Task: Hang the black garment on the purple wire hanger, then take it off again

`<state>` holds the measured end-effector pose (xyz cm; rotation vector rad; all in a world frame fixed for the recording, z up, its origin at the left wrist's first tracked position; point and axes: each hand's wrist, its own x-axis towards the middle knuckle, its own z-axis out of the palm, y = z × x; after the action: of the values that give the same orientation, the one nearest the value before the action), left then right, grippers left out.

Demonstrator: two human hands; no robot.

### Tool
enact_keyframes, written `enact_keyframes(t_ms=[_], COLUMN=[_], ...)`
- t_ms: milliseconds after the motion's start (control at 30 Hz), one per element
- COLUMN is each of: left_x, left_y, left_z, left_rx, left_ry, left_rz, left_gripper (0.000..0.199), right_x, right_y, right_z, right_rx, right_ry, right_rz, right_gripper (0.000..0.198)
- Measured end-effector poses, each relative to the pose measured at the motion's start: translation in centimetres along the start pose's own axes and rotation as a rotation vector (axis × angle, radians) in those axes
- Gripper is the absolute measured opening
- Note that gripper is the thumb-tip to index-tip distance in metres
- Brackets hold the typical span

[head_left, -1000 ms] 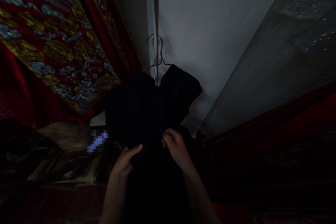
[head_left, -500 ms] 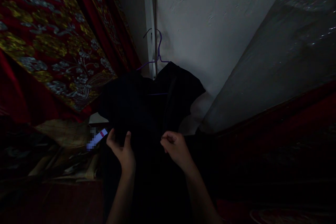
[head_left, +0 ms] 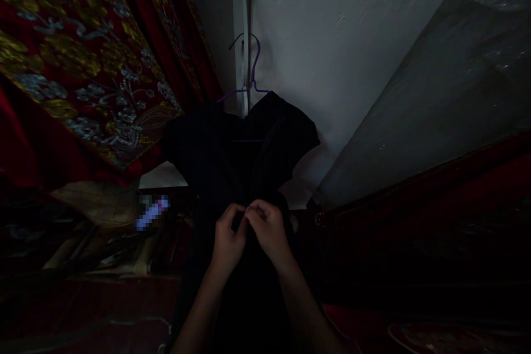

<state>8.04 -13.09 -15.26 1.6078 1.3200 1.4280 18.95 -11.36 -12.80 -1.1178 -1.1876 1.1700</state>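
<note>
A dark short-sleeved garment (head_left: pixel 207 149) hangs on a purple wire hanger (head_left: pixel 255 63), its neckline open in a V. At the lower point of that V, my left hand (head_left: pixel 229 238) pinches the front edge of the cloth. My right hand (head_left: pixel 269 232) is closed on the opposite edge, its fingertips meeting those of the left. Whether a button or other fastener lies between the fingers is too dark to make out. Below the hands the garment merges into shadow.
Red cloth with gold and silver embroidery (head_left: pixel 78 61) hangs at left. Behind the garment stands a pale wall (head_left: pixel 332 38) with a narrow white post (head_left: pixel 240 5). Clear plastic sheeting (head_left: pixel 435 83) covers the right side. A blurred white and red item (head_left: pixel 152 213) lies low at left.
My left hand has moved right from an open pose and closed on the cloth beside my right hand. The garment's two front edges have come together at the hands.
</note>
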Motion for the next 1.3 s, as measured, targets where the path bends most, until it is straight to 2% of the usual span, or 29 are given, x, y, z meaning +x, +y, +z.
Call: enact_keyframes(t_ms=[167,300,400,533,633,700,900,1000,1100,1200,1300], left_x=[0.5,0.7,0.6,0.5,1.1,1.7,1.7,0.8,0.4,1.7,4.9], left_y=[-0.2,-1.3,-2.0,-2.6,-2.7,-2.6,-2.5,-2.4,-1.8,0.1,3.5], left_z=[-0.2,-0.2,-0.3,0.0,0.4,0.5,1.1,1.6,1.9,2.0,1.2], left_rx=[0.04,0.071,0.094,0.071,0.056,0.064,0.131,0.102,0.049,0.015,-0.009], left_ry=[-0.005,-0.003,-0.014,-0.045,-0.049,-0.062,-0.108,-0.109,-0.114,-0.117,-0.054], left_rz=[0.044,0.017,-0.027,-0.085,-0.096,-0.092,-0.055,-0.072,-0.068,0.057,0.263], left_gripper=[0.009,0.01,0.012,0.016,0.016,0.016,0.012,0.017,0.018,0.015,0.021], right_x=[0.6,3.2,6.5,11.2,12.8,12.8,12.2,12.4,12.1,11.7,11.4], right_y=[0.6,-0.5,-3.4,-9.1,-12.4,-13.4,-13.2,-13.3,-13.4,-13.2,-12.9], right_z=[0.9,0.8,0.4,0.1,0.3,0.4,0.1,-0.4,-1.2,-1.9,-2.0], right_rx=[0.127,0.197,0.236,0.226,0.234,0.242,0.261,0.238,0.188,0.096,-0.01], right_ry=[0.138,0.183,0.164,0.143,0.084,0.064,0.107,0.07,0.025,0.004,-0.015], right_rz=[0.04,0.031,-0.021,-0.17,-0.183,-0.188,-0.199,-0.181,-0.247,-0.36,-0.434], right_gripper=[0.015,0.015,0.017,0.014,0.016,0.018,0.019,0.019,0.018,0.018,0.018])
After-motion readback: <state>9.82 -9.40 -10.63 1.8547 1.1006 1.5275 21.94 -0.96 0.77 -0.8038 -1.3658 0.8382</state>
